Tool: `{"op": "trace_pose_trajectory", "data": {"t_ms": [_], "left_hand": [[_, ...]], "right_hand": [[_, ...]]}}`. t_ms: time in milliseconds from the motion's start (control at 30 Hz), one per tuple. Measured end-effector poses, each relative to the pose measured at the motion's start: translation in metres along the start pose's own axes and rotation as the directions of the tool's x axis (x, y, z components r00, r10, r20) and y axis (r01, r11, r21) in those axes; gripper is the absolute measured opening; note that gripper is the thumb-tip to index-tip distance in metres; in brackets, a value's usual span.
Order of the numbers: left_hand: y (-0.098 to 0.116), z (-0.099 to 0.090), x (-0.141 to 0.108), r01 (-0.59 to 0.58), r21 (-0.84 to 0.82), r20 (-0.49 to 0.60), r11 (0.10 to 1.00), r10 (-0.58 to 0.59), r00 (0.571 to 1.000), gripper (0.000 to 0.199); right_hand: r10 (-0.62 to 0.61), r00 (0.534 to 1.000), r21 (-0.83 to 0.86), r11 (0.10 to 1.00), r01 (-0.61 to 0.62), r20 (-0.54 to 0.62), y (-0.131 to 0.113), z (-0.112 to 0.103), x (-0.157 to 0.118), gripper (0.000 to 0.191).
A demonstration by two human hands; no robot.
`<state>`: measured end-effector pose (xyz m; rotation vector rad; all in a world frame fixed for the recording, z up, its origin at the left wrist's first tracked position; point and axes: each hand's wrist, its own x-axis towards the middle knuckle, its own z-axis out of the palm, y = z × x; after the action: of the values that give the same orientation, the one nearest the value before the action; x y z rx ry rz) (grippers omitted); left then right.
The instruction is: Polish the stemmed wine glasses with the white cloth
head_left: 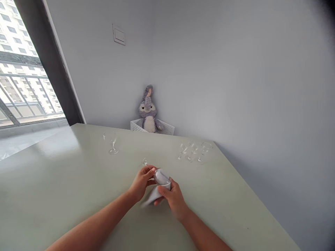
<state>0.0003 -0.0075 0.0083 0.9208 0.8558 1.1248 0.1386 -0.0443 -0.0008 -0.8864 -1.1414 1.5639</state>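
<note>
Pale table (78, 188): my left fingers (150, 172) hold a glass (161, 177), right fingers (163, 190) a cloth (154, 196); probably wiping, next needing gentle turning.

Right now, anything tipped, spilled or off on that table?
Nothing stands out. The lone glass at left and three glasses at right stand upright; no spill shows. The held glass is tilted, white cloth against it. Fine cracks wouldn't show.

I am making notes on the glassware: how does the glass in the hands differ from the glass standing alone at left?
The held glass is tilted in the left hand; the standing glass is upright on the table. White cloth in the right hand covers part of the held glass; no cloth touches the standing glass. Both are transparent.
</note>
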Motion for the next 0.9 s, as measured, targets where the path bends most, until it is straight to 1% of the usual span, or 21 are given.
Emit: {"op": "trace_pose_trajectory", "data": {"t_ms": [67,100,133,167,233,267,333,367,400,467,533,567,600,633,667,700,767,800,833,867,900], "left_hand": [[-0.003,-0.001,0.001,0.112,0.017,-0.054,0.994,-0.111,0.992,0.034],[-0.005,-0.001,0.001,0.149,0.012,-0.068,0.989,-0.148,0.987,0.036],[-0.005,-0.001,0.001,0.16,-0.009,-0.071,0.987,-0.161,0.984,0.037],[-0.005,0.0,0.001,0.148,-0.047,-0.059,0.988,-0.151,0.987,0.037],[-0.003,0.001,0.002,0.066,-0.153,-0.019,0.986,-0.069,0.997,0.032],[-0.001,0.001,0.002,0.022,-0.202,0.004,0.979,-0.022,1.0,0.03],[0.003,0.001,0.003,-0.024,-0.241,0.058,0.97,0.039,0.998,0.029],[0.004,0.0,0.003,-0.033,-0.23,0.076,0.973,0.052,0.996,0.027],[0.005,0.0,0.003,-0.041,-0.206,0.083,0.978,0.059,0.995,0.025],[0.006,-0.001,0.003,-0.044,-0.159,0.073,0.986,0.056,0.996,0.023],[0.006,-0.002,0.002,-0.007,-0.138,0.059,0.99,0.015,0.998,0.025],[0.006,-0.002,0.002,0.025,-0.132,0.053,0.991,-0.018,0.998,0.026],[0.006,-0.002,0.001,0.058,-0.126,0.051,0.99,-0.052,0.997,0.027],[0.006,-0.002,0.001,0.086,-0.12,0.048,0.989,-0.081,0.996,0.027],[0.006,-0.002,0.001,0.107,-0.113,0.043,0.988,-0.103,0.994,0.028],[0.007,-0.002,0.001,0.12,-0.109,0.036,0.987,-0.116,0.993,0.028],[0.01,-0.003,0.003,0.126,-0.11,0.013,0.986,-0.126,0.992,0.027],[0.013,-0.004,0.005,0.12,-0.121,-0.003,0.985,-0.121,0.993,0.026],[0.015,-0.007,0.007,0.106,-0.137,-0.026,0.985,-0.111,0.994,0.025],[0.017,-0.01,0.009,0.084,-0.158,-0.055,0.984,-0.094,0.994,0.024],[0.019,-0.014,0.012,0.059,-0.182,-0.094,0.981,-0.077,0.993,0.022]], "right_hand": [[-0.094,0.996,-0.232,0.968,0.09,-0.006,0.004,0.002,-0.002,0.031],[-0.123,0.992,-0.293,0.949,0.115,-0.009,0.005,0.002,-0.002,0.029],[-0.133,0.991,-0.302,0.946,0.12,-0.021,0.005,0.002,-0.001,0.028],[-0.117,0.992,-0.261,0.96,0.103,-0.041,0.005,0.001,0.001,0.029],[-0.02,0.996,-0.051,0.999,0.015,-0.087,0.001,-0.003,0.005,0.03],[0.043,0.994,0.085,0.996,-0.034,-0.103,-0.002,-0.005,0.007,0.03],[0.141,0.986,0.3,0.948,-0.108,-0.093,-0.008,-0.01,0.01,0.029],[0.162,0.984,0.351,0.928,-0.126,-0.073,-0.01,-0.011,0.01,0.029],[0.16,0.985,0.36,0.924,-0.128,-0.059,-0.011,-0.011,0.01,0.029],[0.107,0.993,0.247,0.965,-0.093,-0.043,-0.01,-0.01,0.007,0.03],[0.008,0.999,0.012,1.0,-0.007,-0.04,-0.006,-0.008,0.003,0.033],[-0.062,0.997,-0.136,0.989,0.056,-0.039,-0.004,-0.007,0.001,0.033],[-0.144,0.989,-0.294,0.947,0.129,-0.028,-0.001,-0.007,0.0,0.032],[-0.23,0.973,-0.451,0.868,0.207,0.002,0.001,-0.008,0.0,0.029],[-0.313,0.948,-0.591,0.756,0.282,0.052,0.003,-0.01,0.0,0.027],[-0.377,0.919,-0.703,0.622,0.345,0.117,0.003,-0.013,0.002,0.025],[-0.434,0.868,-0.828,0.373,0.418,0.243,0.002,-0.019,0.005,0.031],[-0.446,0.851,-0.855,0.289,0.431,0.278,0.0,-0.022,0.007,0.036],[-0.457,0.84,-0.87,0.238,0.432,0.292,-0.003,-0.026,0.009,0.042],[-0.47,0.835,-0.878,0.218,0.425,0.287,-0.005,-0.029,0.011,0.046],[-0.491,0.831,-0.883,0.227,0.411,0.261,-0.008,-0.032,0.012,0.048]]}}
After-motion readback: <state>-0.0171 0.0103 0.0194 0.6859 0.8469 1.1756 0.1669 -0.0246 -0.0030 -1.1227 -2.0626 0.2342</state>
